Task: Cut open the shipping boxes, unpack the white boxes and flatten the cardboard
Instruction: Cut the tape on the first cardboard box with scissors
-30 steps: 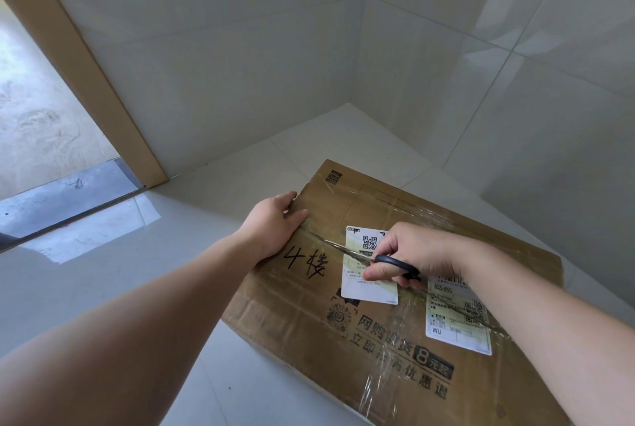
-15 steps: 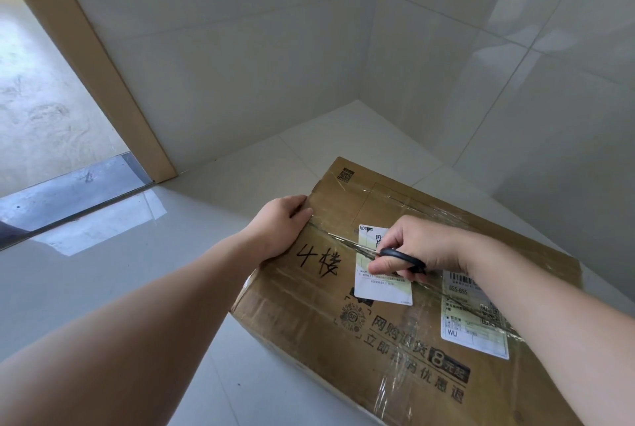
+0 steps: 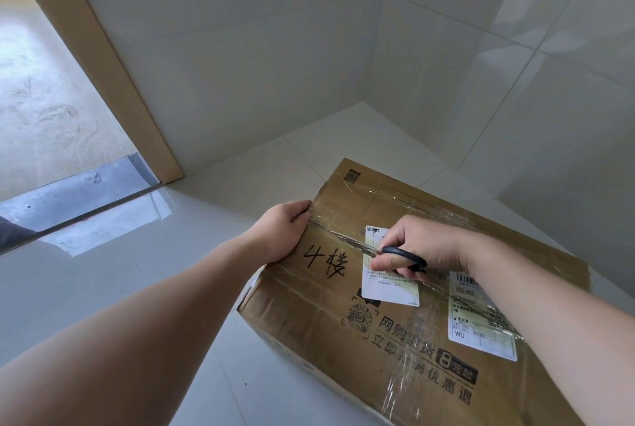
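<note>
A brown cardboard shipping box (image 3: pixel 405 339) sealed with clear tape lies on the tiled floor, two white labels on its top. My left hand (image 3: pixel 280 231) grips the box's near-left top edge, fingers curled over it. My right hand (image 3: pixel 417 247) holds black-handled scissors (image 3: pixel 400 255) low on the lid. Their blades lie along the taped centre seam and point toward my left hand. The blade tips are hard to make out under the tape glare. No white boxes show.
White tiled walls meet in a corner just behind the box. A wooden door frame (image 3: pixel 103 72) stands at the left, with a dark threshold strip (image 3: pixel 75 195) and another floor beyond it. Glossy floor tiles (image 3: pixel 113 271) spread to the left of the box.
My right hand has drawn the scissors back along the seam toward me. My left hand has curled further over the box edge. The view has shifted slightly.
</note>
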The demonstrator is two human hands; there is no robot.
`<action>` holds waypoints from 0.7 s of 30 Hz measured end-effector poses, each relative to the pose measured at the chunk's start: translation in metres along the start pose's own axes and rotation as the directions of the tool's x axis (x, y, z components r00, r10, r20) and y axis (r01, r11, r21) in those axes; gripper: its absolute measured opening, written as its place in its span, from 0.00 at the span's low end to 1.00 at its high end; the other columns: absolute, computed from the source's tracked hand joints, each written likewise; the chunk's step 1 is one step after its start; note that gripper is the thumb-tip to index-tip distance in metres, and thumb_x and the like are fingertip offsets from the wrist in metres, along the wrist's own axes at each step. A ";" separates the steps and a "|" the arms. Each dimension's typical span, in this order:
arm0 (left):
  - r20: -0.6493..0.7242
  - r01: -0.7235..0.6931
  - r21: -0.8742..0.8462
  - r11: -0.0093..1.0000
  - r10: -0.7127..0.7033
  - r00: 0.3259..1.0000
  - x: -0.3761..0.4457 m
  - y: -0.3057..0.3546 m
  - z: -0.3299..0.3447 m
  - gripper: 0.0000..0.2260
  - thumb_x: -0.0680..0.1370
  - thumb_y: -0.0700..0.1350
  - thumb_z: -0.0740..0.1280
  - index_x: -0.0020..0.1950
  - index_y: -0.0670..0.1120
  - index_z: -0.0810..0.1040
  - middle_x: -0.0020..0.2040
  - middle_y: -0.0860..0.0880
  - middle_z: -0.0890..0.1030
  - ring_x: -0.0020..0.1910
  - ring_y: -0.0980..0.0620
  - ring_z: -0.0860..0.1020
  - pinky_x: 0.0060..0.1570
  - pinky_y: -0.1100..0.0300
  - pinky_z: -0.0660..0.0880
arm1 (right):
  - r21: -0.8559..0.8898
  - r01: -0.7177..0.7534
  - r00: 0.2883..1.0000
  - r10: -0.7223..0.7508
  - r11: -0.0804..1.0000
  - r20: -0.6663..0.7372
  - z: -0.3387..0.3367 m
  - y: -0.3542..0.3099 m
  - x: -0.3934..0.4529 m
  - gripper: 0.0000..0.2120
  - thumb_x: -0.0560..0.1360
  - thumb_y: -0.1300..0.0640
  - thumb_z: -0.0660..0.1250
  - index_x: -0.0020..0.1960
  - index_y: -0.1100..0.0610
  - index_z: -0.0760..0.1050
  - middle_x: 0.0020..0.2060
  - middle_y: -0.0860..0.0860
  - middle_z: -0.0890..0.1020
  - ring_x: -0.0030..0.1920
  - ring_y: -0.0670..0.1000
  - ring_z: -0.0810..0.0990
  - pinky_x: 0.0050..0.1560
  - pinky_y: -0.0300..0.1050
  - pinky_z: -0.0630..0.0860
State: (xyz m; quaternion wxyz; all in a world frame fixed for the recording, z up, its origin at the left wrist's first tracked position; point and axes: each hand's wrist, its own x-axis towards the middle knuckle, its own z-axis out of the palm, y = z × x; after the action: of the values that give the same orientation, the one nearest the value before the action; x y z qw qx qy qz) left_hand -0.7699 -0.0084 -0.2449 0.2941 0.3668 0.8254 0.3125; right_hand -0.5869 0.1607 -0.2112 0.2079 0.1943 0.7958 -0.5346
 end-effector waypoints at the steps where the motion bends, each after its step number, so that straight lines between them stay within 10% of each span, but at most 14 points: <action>1: 0.006 -0.001 -0.004 1.000 0.001 1.000 0.000 0.000 0.000 0.16 0.83 0.49 0.56 0.71 0.51 0.71 0.61 0.57 0.75 0.61 0.56 0.72 0.57 0.66 0.63 | 0.010 0.001 1.000 -0.001 1.000 0.004 0.001 -0.001 0.001 0.18 0.67 0.42 0.75 0.30 0.54 0.76 0.25 0.53 0.76 0.24 0.49 0.72 0.28 0.39 0.69; 21: 0.110 0.041 -0.184 0.982 -0.020 0.994 0.001 -0.009 -0.002 0.21 0.78 0.41 0.60 0.71 0.52 0.69 0.60 0.56 0.79 0.58 0.55 0.78 0.63 0.53 0.73 | -0.030 -0.041 0.998 0.042 0.999 0.051 0.001 -0.019 0.014 0.19 0.62 0.35 0.75 0.30 0.51 0.78 0.27 0.52 0.78 0.25 0.49 0.73 0.28 0.38 0.68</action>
State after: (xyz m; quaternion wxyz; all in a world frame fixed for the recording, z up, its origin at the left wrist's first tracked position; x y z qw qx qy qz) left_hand -0.7755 -0.0134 -0.2499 0.3757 0.3414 0.7812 0.3634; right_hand -0.6086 0.1546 -0.2046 0.2423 0.1938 0.7935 -0.5236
